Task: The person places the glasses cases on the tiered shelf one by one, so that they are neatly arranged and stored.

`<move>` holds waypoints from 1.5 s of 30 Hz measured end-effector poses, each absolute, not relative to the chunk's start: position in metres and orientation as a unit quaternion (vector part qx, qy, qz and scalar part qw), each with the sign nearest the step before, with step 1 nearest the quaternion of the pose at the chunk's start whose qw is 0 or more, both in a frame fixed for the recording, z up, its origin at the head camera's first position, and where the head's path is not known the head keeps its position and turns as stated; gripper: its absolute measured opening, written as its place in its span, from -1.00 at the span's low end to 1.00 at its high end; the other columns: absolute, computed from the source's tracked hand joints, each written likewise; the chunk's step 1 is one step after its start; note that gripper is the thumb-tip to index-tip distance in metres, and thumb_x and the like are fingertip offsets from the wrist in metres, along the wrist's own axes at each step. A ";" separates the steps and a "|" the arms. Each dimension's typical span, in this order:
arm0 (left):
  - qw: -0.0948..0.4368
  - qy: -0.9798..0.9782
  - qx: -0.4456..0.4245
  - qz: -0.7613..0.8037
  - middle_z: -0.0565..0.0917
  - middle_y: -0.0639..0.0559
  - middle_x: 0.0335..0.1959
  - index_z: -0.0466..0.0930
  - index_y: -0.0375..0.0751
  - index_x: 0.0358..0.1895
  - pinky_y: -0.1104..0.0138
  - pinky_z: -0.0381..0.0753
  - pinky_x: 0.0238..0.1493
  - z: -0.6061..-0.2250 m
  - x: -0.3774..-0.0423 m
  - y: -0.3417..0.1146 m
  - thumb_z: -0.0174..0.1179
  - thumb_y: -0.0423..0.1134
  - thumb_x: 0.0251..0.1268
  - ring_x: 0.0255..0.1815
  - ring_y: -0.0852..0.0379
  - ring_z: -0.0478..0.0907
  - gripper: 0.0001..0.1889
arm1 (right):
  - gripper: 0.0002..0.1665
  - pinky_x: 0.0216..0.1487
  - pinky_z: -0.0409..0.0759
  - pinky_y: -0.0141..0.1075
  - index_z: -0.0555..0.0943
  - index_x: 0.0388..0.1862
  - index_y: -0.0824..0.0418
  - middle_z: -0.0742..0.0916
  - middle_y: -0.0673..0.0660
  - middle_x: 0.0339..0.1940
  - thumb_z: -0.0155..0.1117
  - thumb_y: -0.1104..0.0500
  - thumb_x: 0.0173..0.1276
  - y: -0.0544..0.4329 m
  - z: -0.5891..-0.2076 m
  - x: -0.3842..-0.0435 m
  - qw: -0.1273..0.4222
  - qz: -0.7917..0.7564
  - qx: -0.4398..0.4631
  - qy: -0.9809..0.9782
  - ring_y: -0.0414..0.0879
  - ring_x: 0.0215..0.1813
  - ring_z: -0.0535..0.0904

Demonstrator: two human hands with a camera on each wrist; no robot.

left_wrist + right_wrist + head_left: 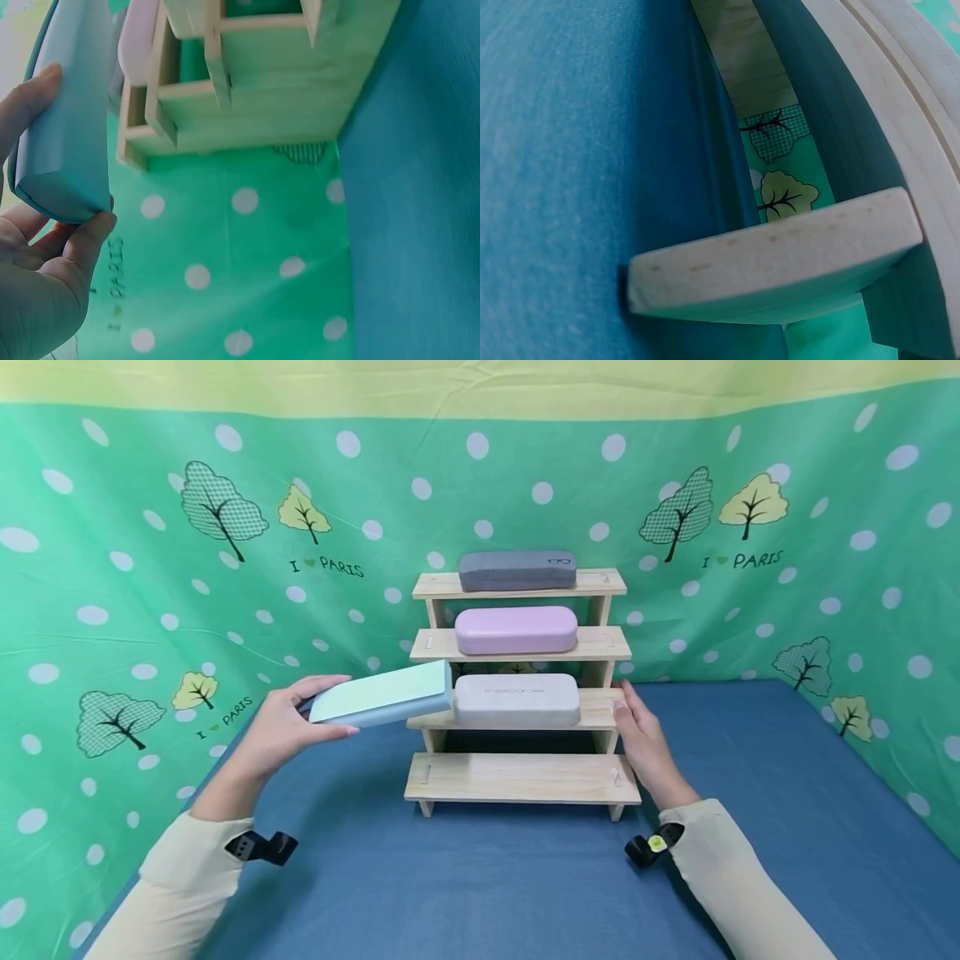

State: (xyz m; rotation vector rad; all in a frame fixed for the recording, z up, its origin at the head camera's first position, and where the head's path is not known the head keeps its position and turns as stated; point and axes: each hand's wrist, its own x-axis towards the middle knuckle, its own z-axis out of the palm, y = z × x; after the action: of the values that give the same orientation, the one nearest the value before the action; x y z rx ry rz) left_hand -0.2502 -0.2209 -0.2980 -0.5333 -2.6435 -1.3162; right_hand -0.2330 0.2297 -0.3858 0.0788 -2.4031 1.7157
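Observation:
My left hand (288, 722) grips the left end of a light blue glasses case (382, 693), thumb on one side and fingers on the other. The case is held in the air, tilted, its right end by the third tier of a wooden stepped stand (517, 778). In the left wrist view the case (67, 112) shows its end and long side. My right hand (647, 743) touches the stand's right side near that third tier; its fingers are partly hidden. A white glasses case (517, 702) lies on the third tier, a pink one (516, 631) above it, and a dark grey one (517, 571) on top.
The stand is on a blue cloth (480, 885) that covers the table. Behind and at both sides hangs a green dotted curtain (420, 452) with printed trees. The lowest tier bears no case.

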 end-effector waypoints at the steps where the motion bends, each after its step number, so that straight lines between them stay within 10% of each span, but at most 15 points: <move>1: 0.071 -0.878 -0.182 -0.437 0.49 -0.10 0.17 0.49 -0.20 0.22 0.44 0.47 -0.21 -0.298 -0.249 -0.218 0.50 -0.22 -0.11 -0.06 0.05 0.40 -0.31 | -0.29 0.43 -0.09 0.02 -0.22 0.53 0.09 -0.08 0.12 0.55 -0.29 -0.05 0.56 0.230 -0.386 -0.233 0.094 0.579 0.027 -0.809 -0.01 0.53 -0.24; 45: 0.015 -0.844 -0.301 -0.444 0.54 -0.01 0.13 0.58 -0.13 0.12 0.20 0.53 -0.12 -0.362 -0.228 -0.097 0.59 -0.16 -0.32 -0.03 0.06 0.47 -0.27 | -0.28 0.43 -0.10 0.02 -0.21 0.53 0.15 -0.07 0.10 0.55 -0.28 -0.05 0.56 0.231 -0.388 -0.234 0.103 0.579 0.030 -0.808 0.00 0.53 -0.23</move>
State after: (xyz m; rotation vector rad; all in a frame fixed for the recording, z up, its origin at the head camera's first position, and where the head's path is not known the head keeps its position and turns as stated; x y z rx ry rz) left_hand -0.2279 -0.0973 -0.3624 -0.9361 -2.6250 -1.3826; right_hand -0.2342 0.2306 -0.3879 0.0878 -2.3848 1.7084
